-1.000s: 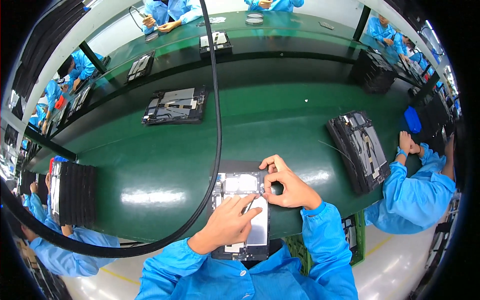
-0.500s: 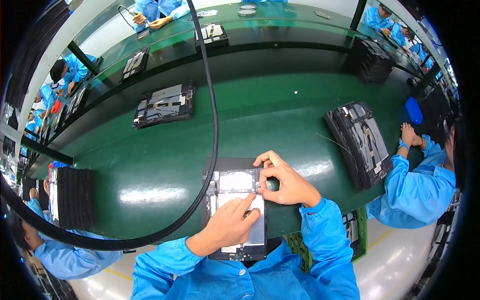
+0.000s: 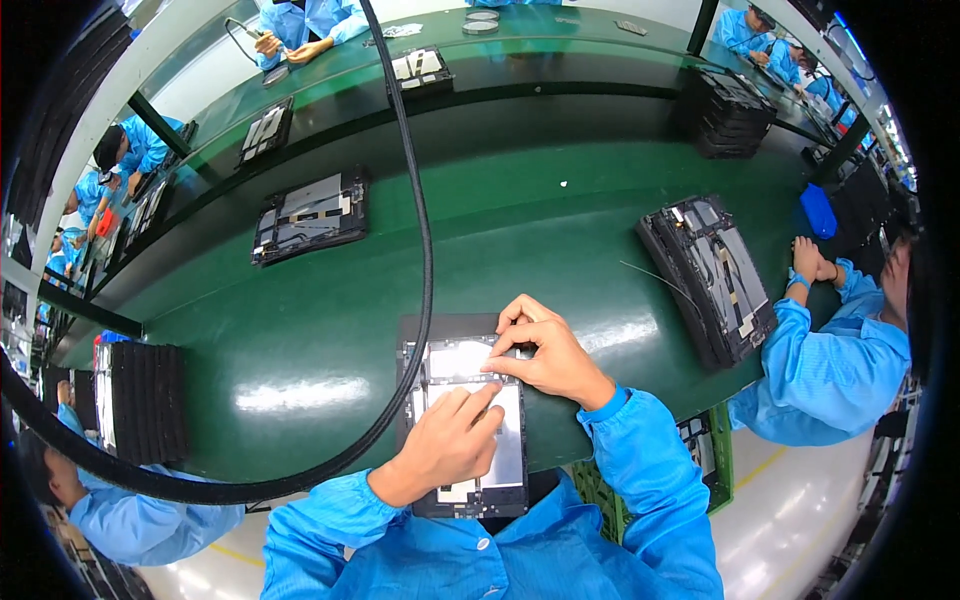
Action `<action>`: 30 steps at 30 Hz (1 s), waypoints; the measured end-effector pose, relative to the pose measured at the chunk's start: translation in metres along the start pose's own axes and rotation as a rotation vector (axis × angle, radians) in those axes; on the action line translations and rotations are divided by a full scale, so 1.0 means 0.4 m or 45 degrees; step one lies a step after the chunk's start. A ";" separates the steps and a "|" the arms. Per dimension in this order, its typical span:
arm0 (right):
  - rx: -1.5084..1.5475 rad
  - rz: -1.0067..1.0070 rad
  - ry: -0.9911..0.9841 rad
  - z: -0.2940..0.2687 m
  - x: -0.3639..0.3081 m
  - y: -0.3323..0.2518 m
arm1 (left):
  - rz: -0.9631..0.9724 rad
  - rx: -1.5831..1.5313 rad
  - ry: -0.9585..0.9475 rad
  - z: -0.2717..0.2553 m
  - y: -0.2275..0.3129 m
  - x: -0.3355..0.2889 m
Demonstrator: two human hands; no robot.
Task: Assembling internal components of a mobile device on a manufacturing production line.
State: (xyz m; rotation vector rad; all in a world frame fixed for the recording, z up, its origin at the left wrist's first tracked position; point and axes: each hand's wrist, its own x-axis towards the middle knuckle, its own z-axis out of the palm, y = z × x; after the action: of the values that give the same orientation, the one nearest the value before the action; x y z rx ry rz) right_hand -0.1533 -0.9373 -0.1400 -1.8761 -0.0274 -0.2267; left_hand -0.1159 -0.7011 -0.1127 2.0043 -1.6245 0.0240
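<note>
A tablet with its insides bared (image 3: 510, 450) lies before me on a thin black pad (image 3: 470, 325). It shows silver panels and dark circuit parts around its edge. My left hand (image 3: 440, 445) rests over its middle, index finger reaching out to the inner parts and thumb held apart; I see nothing held there. Above that fingertip, my right hand (image 3: 545, 350) has thumb and index finger pinched together at the tablet's upper right part. Whatever lies in the pinch is too small to make out. My hands cover part of the tablet's right side.
A black cable (image 3: 425, 250) loops across the view. Right of me stands a stack of opened tablets (image 3: 710, 280); another opened tablet (image 3: 312, 215) lies at the far left. Black trays (image 3: 145, 400) stand at the left. A co-worker's sleeve (image 3: 825, 370) is at right, beside a green crate (image 3: 720, 455).
My right hand has moved left, from the tablet's right edge onto its upper inner part. My left hand stays nearly in place. The whole view has shifted slightly.
</note>
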 end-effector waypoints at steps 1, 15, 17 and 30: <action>-0.001 0.001 -0.001 -0.001 0.001 -0.003 | -0.011 -0.007 -0.010 0.000 0.002 0.001; -0.017 0.069 0.018 -0.008 -0.003 -0.003 | -0.045 0.015 -0.052 0.001 0.019 0.022; -0.021 0.050 0.023 -0.011 -0.006 0.007 | -0.029 0.020 -0.015 0.011 0.019 0.017; 0.000 0.073 0.053 -0.024 -0.016 0.012 | 0.163 0.053 -0.046 0.023 -0.018 0.058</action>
State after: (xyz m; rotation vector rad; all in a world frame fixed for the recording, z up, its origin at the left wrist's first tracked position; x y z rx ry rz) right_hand -0.1604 -0.9472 -0.1430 -1.8685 0.0549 -0.2265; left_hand -0.1063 -0.7250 -0.1153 1.9389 -1.7865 0.0694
